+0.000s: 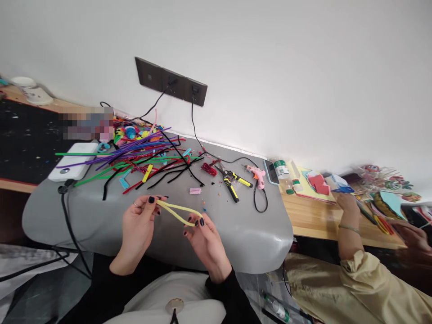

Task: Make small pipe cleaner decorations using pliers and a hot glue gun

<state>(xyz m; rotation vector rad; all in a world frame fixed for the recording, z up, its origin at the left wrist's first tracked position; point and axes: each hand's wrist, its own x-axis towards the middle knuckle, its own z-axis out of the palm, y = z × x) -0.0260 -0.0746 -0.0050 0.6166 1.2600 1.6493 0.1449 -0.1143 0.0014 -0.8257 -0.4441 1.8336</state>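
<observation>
A yellow pipe cleaner (178, 208), bent into a long narrow loop, stretches between my two hands above the front of the grey table cover. My left hand (138, 225) pinches one end of it between thumb and fingers. At the other end, my right hand (207, 240) has its fingertips closed on the bend. Behind them lies a heap of purple, green, red and black pipe cleaners (145, 148). Yellow-handled pliers (231, 190), a red bundle (209, 169) and a small pink piece (195, 191) rest just beyond my right hand.
A pink glue gun (258, 175) with its cord, a phone (271, 172) and bottles (281, 169) lie to the right. A white power strip (72, 162) sits left, its cable hanging off the front edge. Another person's hand (346, 202) works at the wooden table (303, 218) on the right.
</observation>
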